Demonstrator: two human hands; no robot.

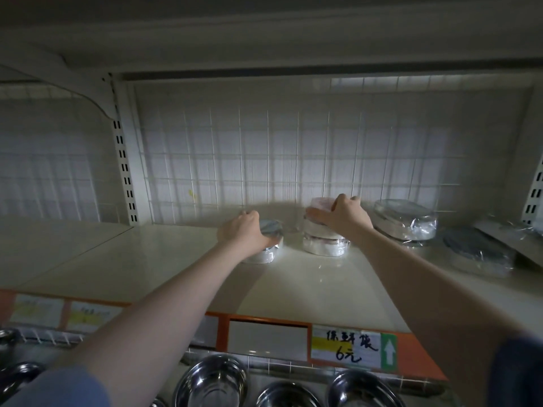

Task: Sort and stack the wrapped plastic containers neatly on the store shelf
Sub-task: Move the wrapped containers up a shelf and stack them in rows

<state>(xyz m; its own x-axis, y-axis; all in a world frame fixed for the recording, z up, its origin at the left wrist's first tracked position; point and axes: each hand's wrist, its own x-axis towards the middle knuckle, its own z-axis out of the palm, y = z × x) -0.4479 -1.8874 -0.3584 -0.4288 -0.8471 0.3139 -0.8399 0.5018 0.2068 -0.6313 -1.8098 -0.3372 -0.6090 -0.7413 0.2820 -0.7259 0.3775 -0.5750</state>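
My left hand (242, 230) grips a round wrapped container with a grey lid (269, 246) that stands on the cream shelf (176, 259). My right hand (342, 214) holds a pink-lidded wrapped container (320, 204) on top of a short stack of round wrapped containers (324, 245) just to the right. Further right lies a tilted wrapped pack with a clear lid (405, 220). Beyond it sits a dark-lidded wrapped container (477, 252). A flat wrapped item (511, 239) lies at the far right edge.
A white wire grid (279, 160) backs the shelf, with slotted uprights at left (125, 165) and far right. An upper shelf hangs close overhead. An orange price strip (346, 345) runs along the front edge. Steel bowls (211, 383) fill the shelf below.
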